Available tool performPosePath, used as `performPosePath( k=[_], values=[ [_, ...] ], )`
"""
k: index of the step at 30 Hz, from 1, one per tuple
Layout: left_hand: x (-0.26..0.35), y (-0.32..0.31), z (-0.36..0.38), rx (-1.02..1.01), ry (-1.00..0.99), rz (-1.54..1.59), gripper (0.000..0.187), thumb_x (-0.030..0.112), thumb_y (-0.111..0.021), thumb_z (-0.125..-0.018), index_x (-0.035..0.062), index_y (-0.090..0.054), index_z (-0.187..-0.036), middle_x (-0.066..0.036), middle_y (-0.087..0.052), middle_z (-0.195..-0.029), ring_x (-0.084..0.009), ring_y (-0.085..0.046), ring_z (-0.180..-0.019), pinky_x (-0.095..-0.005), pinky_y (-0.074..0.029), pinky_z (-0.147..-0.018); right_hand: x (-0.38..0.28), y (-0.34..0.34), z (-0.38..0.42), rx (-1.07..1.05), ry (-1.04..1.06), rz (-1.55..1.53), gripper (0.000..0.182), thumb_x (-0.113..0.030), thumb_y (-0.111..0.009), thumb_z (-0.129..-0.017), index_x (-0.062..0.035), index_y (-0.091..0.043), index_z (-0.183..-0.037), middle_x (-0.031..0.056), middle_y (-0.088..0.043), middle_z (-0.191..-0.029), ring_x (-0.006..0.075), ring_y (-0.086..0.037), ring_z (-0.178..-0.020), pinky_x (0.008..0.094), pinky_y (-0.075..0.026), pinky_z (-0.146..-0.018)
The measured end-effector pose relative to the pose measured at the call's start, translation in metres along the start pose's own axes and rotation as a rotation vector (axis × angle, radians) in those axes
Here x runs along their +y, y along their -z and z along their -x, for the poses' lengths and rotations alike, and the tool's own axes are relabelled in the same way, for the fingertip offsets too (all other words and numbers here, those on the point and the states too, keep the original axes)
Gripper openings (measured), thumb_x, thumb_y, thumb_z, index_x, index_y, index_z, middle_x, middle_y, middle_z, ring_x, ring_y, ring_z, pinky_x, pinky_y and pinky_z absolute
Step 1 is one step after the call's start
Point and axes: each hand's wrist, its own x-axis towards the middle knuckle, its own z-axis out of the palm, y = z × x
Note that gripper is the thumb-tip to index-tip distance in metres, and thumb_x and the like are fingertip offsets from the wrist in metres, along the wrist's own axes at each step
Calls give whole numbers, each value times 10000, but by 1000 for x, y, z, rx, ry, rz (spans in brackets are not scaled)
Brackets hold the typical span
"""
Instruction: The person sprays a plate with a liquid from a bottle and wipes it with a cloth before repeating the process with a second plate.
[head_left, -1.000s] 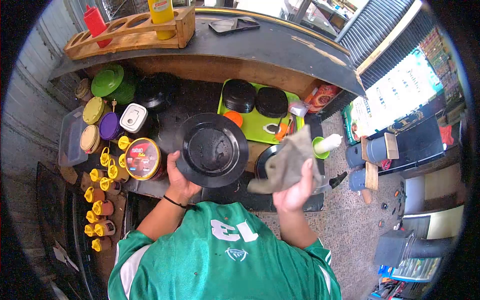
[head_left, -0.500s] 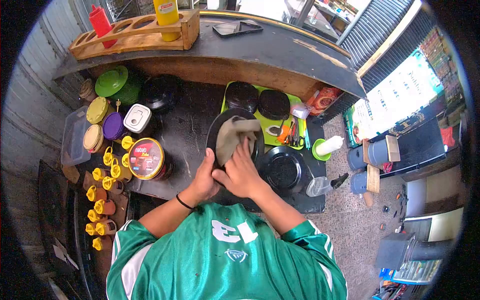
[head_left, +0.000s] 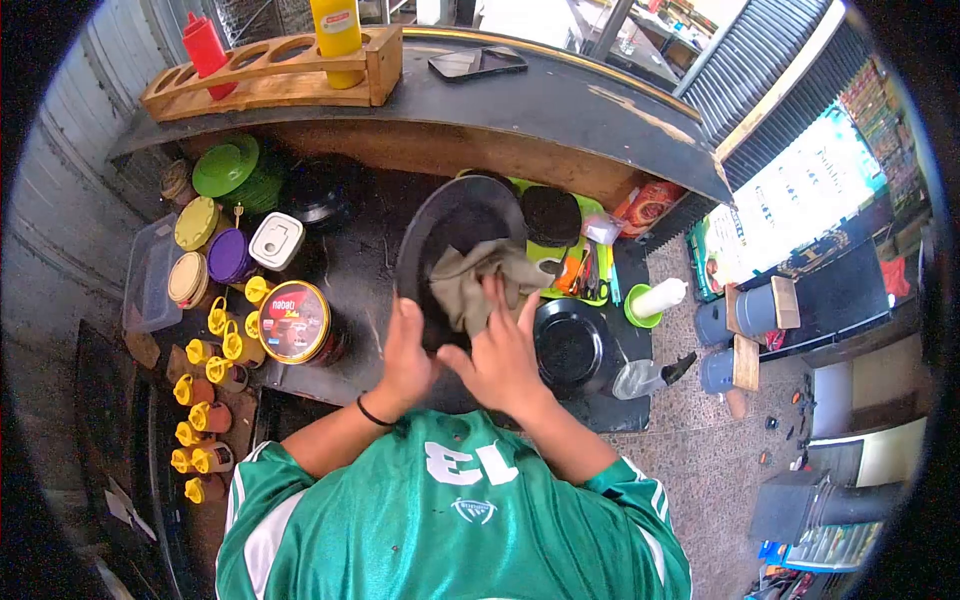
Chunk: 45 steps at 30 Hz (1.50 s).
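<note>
A black round plate [head_left: 422,235] is held tilted above the counter, its inner face toward me. My left hand [head_left: 407,355] grips its near-left edge, with the thumb showing at the rim. A grey-brown cloth [head_left: 465,275] lies bunched against the inside of the plate. My right hand [head_left: 503,360] presses the cloth there with its fingers, the thumb held apart. To the right of that hand, another black plate [head_left: 570,343] lies flat on the counter.
A green tray [head_left: 590,293] carries black dishes, scissors and other tools. Right of it stand a white bottle [head_left: 660,297] and a clear cup [head_left: 637,380]. Tubs such as the red-lidded bucket [head_left: 294,320] and yellow-capped bottles [head_left: 210,415] crowd the left. A raised shelf [head_left: 560,95] runs behind.
The held plate has tipped up, showing more of its inner face and covering part of the tray. The cloth is less folded. My right thumb has moved away from my left hand.
</note>
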Motion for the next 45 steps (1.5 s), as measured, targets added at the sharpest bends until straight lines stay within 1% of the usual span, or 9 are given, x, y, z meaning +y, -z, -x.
performPosePath(
  k=[2, 4, 11, 15, 21, 26, 29, 39, 45],
  values=[
    [-21, 14, 5, -19, 43, -181, 630, 459, -305, -1130, 9, -305, -1571, -180, -434, -1545, -288, -437, -1432, -409, -315, -1209, 6, 3, -17, -16, -124, 70, 1015, -704, -427, -974, 43, -162, -1608, 364, -188, -1634, 498, -160, -1546, 787, -33, -1142],
    [-29, 14, 12, 105, 208, -95, 648, 505, -342, -1117, 18, -329, -1545, -134, -592, -1339, -254, -594, -1235, -418, -454, -1095, 13, 12, -36, 115, -147, 90, 1035, -740, -385, -968, 33, -156, -1617, 366, -161, -1642, 497, -132, -1552, 770, -9, -1152],
    [-21, 6, 1, -11, -43, -271, 856, 594, -287, -1094, -27, -43, -1630, -175, -349, -1608, -268, -348, -1489, -383, -267, -1226, 7, 12, -55, 28, 277, -431, 1056, -799, -313, -959, -7, -140, -1635, 288, -111, -1688, 433, -54, -1584, 581, -34, -1257],
    [16, 0, -6, -28, -13, -224, 877, 689, -224, -1059, 2, -236, -1605, -171, -409, -1580, -259, -432, -1444, -383, -345, -1198, -7, 21, -47, 10, 424, -470, 1050, -806, -387, -934, 2, -293, -1597, 264, -235, -1666, 425, -209, -1556, 541, -162, -1259],
    [51, 2, -11, -69, 235, 362, 830, 689, -297, -1050, -1, -498, -1465, -167, -601, -1417, -299, -594, -1301, -434, -437, -1146, -13, 52, -34, 11, 443, -488, 853, -400, -783, -843, -20, -461, -1536, 137, -644, -1315, 323, -610, -1180, 450, -454, -1020],
    [62, -17, -11, -139, 210, 384, 734, 587, -268, -1094, 0, -481, -1480, -170, -576, -1452, -292, -565, -1341, -440, -416, -1168, -5, 66, -35, -77, 393, -261, 894, -482, -761, -824, -23, -463, -1530, 148, -593, -1401, 327, -543, -1306, 482, -392, -1110],
    [47, -16, -9, -121, 157, 167, 757, 610, -274, -1085, 38, -348, -1575, -132, -422, -1603, -291, -440, -1461, -449, -340, -1226, 3, 65, -44, -120, 306, 76, 1000, -660, -625, -858, 19, -384, -1551, 152, -328, -1651, 343, -211, -1566, 565, -168, -1259],
    [25, -25, 6, -65, 134, 74, 618, 491, -336, -1117, 98, -292, -1592, -126, -458, -1555, -305, -459, -1430, -503, -398, -1178, 16, 18, -89, 455, -83, -127, 727, -446, -533, -1032, 15, -355, -1565, 230, -312, -1645, 415, -230, -1549, 595, -179, -1233],
    [44, 6, -16, -138, 129, 166, 715, 581, -370, -1075, 204, -185, -1653, -127, -380, -1626, -324, -416, -1470, -502, -370, -1207, -20, 39, -54, 30, 323, -686, 584, -266, -641, -966, -42, -494, -1485, 231, -470, -1538, 437, -404, -1449, 578, -296, -1194]
  ],
)
